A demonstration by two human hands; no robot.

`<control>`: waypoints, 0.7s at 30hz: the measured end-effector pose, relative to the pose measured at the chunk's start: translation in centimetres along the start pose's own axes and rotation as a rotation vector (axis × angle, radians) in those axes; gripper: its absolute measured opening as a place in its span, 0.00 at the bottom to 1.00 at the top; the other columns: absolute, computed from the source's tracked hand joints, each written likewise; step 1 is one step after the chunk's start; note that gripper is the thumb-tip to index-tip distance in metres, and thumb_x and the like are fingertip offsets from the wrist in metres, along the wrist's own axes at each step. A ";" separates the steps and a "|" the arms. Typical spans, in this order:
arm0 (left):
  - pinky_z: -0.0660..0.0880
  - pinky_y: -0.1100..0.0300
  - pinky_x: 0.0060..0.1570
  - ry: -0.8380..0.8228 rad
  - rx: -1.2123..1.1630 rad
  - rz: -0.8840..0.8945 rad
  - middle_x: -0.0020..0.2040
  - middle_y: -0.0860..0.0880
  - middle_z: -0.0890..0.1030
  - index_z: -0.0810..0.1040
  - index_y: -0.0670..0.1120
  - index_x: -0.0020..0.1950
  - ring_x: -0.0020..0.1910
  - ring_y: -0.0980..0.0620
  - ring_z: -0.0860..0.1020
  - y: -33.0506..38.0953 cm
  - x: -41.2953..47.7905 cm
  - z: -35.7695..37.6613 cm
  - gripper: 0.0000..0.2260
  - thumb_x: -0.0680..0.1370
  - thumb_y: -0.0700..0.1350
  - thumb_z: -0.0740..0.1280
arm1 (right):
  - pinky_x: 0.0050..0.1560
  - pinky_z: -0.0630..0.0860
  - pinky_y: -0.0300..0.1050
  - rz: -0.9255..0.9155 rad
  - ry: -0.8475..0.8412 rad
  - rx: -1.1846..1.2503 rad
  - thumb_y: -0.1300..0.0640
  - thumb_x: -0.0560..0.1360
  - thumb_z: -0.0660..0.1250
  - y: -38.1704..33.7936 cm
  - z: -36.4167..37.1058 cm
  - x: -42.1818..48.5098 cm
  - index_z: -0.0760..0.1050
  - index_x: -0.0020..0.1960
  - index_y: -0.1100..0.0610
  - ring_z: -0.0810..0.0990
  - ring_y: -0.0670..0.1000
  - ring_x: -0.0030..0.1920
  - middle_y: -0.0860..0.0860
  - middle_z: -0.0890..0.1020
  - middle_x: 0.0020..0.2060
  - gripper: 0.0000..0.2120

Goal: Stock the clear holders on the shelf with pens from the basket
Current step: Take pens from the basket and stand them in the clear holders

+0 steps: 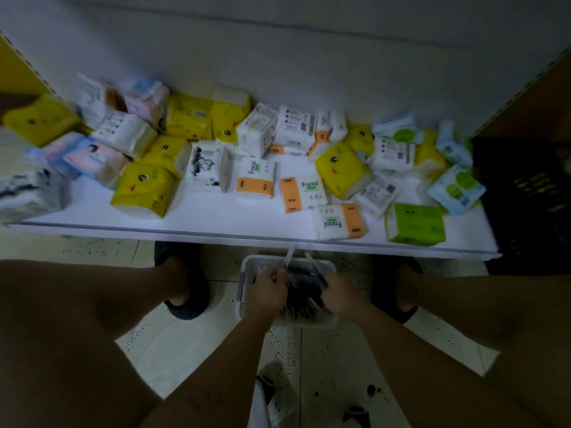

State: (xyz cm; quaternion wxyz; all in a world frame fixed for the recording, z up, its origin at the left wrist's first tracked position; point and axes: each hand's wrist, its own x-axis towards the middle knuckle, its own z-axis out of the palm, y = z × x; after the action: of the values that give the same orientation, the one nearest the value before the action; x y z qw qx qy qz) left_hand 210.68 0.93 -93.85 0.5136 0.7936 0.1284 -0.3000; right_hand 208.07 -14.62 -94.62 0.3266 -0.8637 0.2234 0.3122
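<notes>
Near the floor, the left hand [268, 290] pinches a clear pen [289, 257] that tilts up toward the far white shelf [216, 214], which is strewn with tissue packs [142, 189]. The basket [247, 264] beneath holds dark pens [301, 299]. At its right side, the right hand [340, 296] curls round a second pen [318, 273]

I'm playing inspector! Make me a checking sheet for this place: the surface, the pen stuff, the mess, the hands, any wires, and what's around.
Surface: white shelf above a speckled tiled floor.
Job's things: white basket on the floor, pens inside; clear holders not seen.
Clutter: tissue packs strewn over the shelf.
Grippers: left hand and right hand each grip pens over the basket.
Cables: nothing seen.
Surroundings: black crate at right; grey wall behind.
</notes>
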 end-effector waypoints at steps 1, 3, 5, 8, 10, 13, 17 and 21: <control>0.78 0.57 0.41 0.026 0.009 0.020 0.46 0.46 0.78 0.75 0.47 0.52 0.44 0.50 0.77 0.5 -0.2 -0.1 0.11 0.83 0.49 0.55 | 0.41 0.72 0.44 -0.004 0.010 0.022 0.61 0.79 0.58 -0.1 -0.4 -0.5 0.76 0.54 0.63 0.78 0.58 0.47 0.61 0.80 0.47 0.10; 0.77 0.51 0.42 0.030 -0.031 0.032 0.44 0.44 0.79 0.76 0.44 0.52 0.41 0.48 0.77 1.9 -0.8 -0.2 0.12 0.83 0.46 0.56 | 0.38 0.69 0.43 0.002 0.068 0.051 0.60 0.79 0.57 -0.4 -1.5 -1.7 0.74 0.45 0.57 0.77 0.55 0.41 0.57 0.78 0.42 0.09; 0.78 0.49 0.46 0.033 -0.093 0.062 0.45 0.44 0.79 0.76 0.44 0.51 0.41 0.48 0.78 3.6 -1.8 -0.5 0.10 0.83 0.45 0.57 | 0.39 0.70 0.44 -0.018 0.178 0.071 0.58 0.79 0.57 -0.8 -2.8 -2.9 0.70 0.39 0.53 0.75 0.53 0.38 0.54 0.77 0.38 0.11; 0.72 0.59 0.33 0.077 -0.124 0.225 0.41 0.46 0.79 0.73 0.48 0.53 0.34 0.51 0.74 6.8 -3.4 -1.3 0.07 0.83 0.45 0.56 | 0.49 0.73 0.48 -0.105 0.338 0.209 0.49 0.81 0.58 -2.5 -4.7 -5.5 0.76 0.46 0.54 0.78 0.55 0.45 0.53 0.80 0.43 0.12; 0.67 0.61 0.29 0.044 -0.171 0.340 0.37 0.45 0.76 0.71 0.50 0.58 0.28 0.50 0.70 9.0 -4.5 -1.8 0.08 0.84 0.43 0.55 | 0.44 0.70 0.47 -0.202 0.419 0.295 0.46 0.81 0.57 -3.8 -5.8 -7.3 0.73 0.38 0.53 0.76 0.53 0.39 0.50 0.76 0.34 0.17; 0.67 0.59 0.30 0.030 -0.203 0.412 0.39 0.45 0.77 0.71 0.47 0.58 0.30 0.49 0.71 11.7 -5.9 -2.4 0.08 0.83 0.40 0.55 | 0.38 0.66 0.43 -0.317 0.480 0.382 0.54 0.83 0.57 -5.6 -7.5 -10.0 0.74 0.42 0.55 0.72 0.49 0.32 0.48 0.71 0.29 0.14; 0.67 0.62 0.30 0.030 -0.223 0.504 0.42 0.45 0.77 0.71 0.45 0.56 0.32 0.52 0.71 14.8 -7.5 -3.1 0.06 0.83 0.40 0.55 | 0.28 0.71 0.41 -0.423 0.406 0.769 0.61 0.83 0.55 -7.8 -9.8 -13.1 0.72 0.55 0.54 0.73 0.49 0.27 0.56 0.75 0.31 0.08; 0.68 0.59 0.34 0.078 -0.172 0.671 0.38 0.49 0.77 0.74 0.50 0.52 0.32 0.53 0.72 18.1 -10.0 -4.1 0.07 0.82 0.51 0.59 | 0.33 0.67 0.41 -0.482 0.561 0.628 0.61 0.81 0.58 -9.7 -12.6 -15.0 0.74 0.49 0.61 0.71 0.50 0.33 0.54 0.75 0.36 0.07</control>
State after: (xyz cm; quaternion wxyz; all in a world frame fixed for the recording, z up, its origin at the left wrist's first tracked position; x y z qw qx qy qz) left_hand 213.52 -2.34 -73.18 0.6432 0.7563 -0.0954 -0.0717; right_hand 208.16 -14.12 -72.75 0.5616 -0.8015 0.1799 -0.0997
